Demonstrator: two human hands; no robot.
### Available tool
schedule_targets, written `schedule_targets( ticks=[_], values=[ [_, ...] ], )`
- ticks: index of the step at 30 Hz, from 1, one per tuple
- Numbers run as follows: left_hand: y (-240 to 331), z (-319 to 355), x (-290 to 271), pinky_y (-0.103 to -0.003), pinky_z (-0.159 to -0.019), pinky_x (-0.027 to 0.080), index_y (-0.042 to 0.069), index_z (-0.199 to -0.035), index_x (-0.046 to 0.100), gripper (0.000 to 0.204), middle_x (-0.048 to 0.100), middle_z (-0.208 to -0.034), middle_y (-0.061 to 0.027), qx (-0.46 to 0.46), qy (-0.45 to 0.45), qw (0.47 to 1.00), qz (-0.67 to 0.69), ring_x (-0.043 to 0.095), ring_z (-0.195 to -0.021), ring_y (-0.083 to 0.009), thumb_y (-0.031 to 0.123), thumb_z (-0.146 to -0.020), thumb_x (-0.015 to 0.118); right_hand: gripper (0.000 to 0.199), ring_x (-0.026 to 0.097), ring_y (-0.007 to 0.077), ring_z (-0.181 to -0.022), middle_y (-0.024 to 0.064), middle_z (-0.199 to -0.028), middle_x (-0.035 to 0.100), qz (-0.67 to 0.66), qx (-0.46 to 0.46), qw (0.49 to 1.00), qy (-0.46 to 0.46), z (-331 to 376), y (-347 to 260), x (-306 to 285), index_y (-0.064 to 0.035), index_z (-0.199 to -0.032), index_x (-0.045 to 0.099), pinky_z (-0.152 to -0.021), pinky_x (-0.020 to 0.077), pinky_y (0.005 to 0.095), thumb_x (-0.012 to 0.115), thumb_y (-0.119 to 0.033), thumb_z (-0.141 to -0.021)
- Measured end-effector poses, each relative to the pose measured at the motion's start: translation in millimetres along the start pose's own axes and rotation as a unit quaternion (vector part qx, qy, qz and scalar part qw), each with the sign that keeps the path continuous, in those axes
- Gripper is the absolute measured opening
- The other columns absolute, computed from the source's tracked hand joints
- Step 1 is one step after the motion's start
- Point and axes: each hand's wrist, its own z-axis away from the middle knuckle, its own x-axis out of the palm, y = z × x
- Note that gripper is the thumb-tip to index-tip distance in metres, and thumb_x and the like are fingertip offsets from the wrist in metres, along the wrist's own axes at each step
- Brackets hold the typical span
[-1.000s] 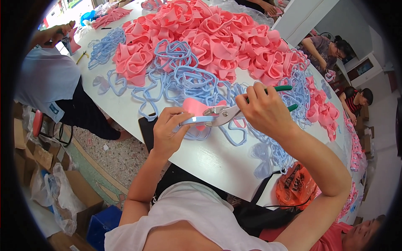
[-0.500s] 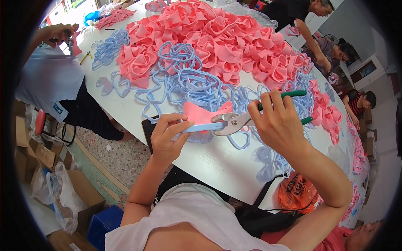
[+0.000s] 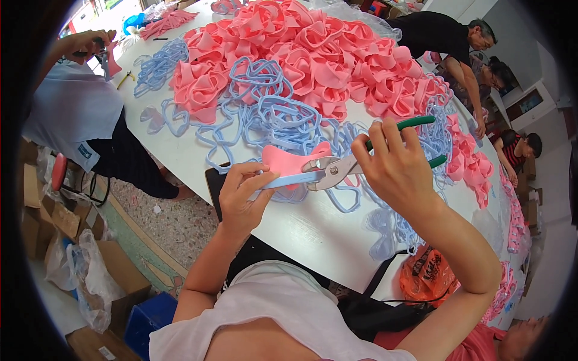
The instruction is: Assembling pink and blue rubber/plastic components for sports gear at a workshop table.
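Indoors, pliers (image 3: 335,171) hover over a heaped white table (image 3: 295,234).

A heap of pieces (image 3: 289,54) lies on the far side of the table (image 3: 295,240), tangled loops (image 3: 283,120) just before it. Nearer, above the table, the left hand (image 3: 244,195) holds a band (image 3: 293,179); the right hand (image 3: 397,165), to its right, holds pliers (image 3: 335,171), their jaws at the band's right end. A plastic bag (image 3: 424,280) lies at near right. Boxes (image 3: 123,268) stand at near left, a bin (image 3: 147,322) beside them.
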Motion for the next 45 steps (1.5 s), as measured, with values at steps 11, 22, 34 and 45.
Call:
schedule_targets(
  ticks=[11, 22, 34, 45],
  values=[
    [8.5, 2.4, 2.0, -0.027, -0.071, 0.048, 0.003, -0.099, 0.070, 0.031, 0.061, -0.101, -0.0113, 0.005, 0.000, 1.000, -0.005, 0.059, -0.089, -0.0196, -0.005, -0.071, 0.079, 0.013, 0.055, 0.0230, -0.081, 0.0062, -0.072, 0.052, 0.019, -0.024, 0.999, -0.020, -0.3, 2.9, -9.1, -0.0081, -0.075, 0.052, -0.063, 0.0387, 0.0340, 0.060, -0.017, -0.077],
    [3.7, 2.8, -1.5, -0.029, -0.075, 0.048, 0.004, -0.098, 0.069, 0.034, 0.061, -0.101, -0.0107, -0.006, 0.013, 1.000, -0.011, 0.060, -0.091, -0.0214, -0.008, -0.068, 0.079, 0.013, 0.057, 0.0245, -0.092, 0.0083, -0.084, 0.058, 0.011, -0.002, 0.998, 0.054, 3.9, 5.9, 6.5, -0.0071, -0.085, 0.055, -0.069, 0.0428, 0.0350, 0.061, -0.015, -0.078],
    [8.2, -1.5, -0.5, -0.028, -0.074, 0.050, 0.004, -0.100, 0.069, 0.035, 0.061, -0.102, -0.0117, 0.022, 0.028, 0.999, 0.016, 0.060, -0.090, -0.0205, -0.007, -0.068, 0.079, 0.011, 0.056, 0.0235, -0.086, 0.0070, -0.078, 0.055, 0.016, -0.002, 1.000, -0.012, 8.6, 13.2, -4.1, -0.0075, -0.077, 0.052, -0.065, 0.0407, 0.0354, 0.062, -0.013, -0.078],
    [-35.5, 7.4, -7.3, -0.027, -0.072, 0.051, 0.004, -0.100, 0.069, 0.036, 0.060, -0.105, -0.0126, 0.065, 0.117, 0.989, -0.062, 0.060, -0.089, -0.0204, -0.009, -0.068, 0.078, 0.018, 0.056, 0.0293, -0.089, 0.0124, -0.091, 0.056, -0.278, 0.212, 0.908, -0.230, 77.7, -49.7, 23.8, -0.0044, -0.096, 0.055, -0.071, 0.0449, 0.0409, 0.059, -0.014, -0.081]
  ],
)
